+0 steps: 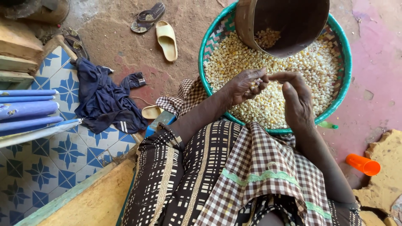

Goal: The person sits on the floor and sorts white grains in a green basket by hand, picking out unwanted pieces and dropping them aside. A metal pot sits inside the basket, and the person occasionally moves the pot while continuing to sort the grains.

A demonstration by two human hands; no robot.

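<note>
Checked cloth (259, 167) was draped over the lap nearest the camera, above a dark patterned skirt (176, 175). Just beyond it, the left hand (247, 86) was cupped around a few maize kernels, its fingers curled closed on them. The right hand (295, 98) was held just beside it, forefinger and thumb bent toward the left hand's fingertips, nearly touching; whether anything was pinched there could not be told. Both hands were held over a pile of pale maize (272, 71) in a round green-rimmed basket (345, 71) set on the ground. A brown scoop (289, 21) with some kernels inside was rested in the basket's far side. An orange cup (363, 164) was seen to the right, sandals (166, 39) and dark clothing (104, 100) to the left.
</note>
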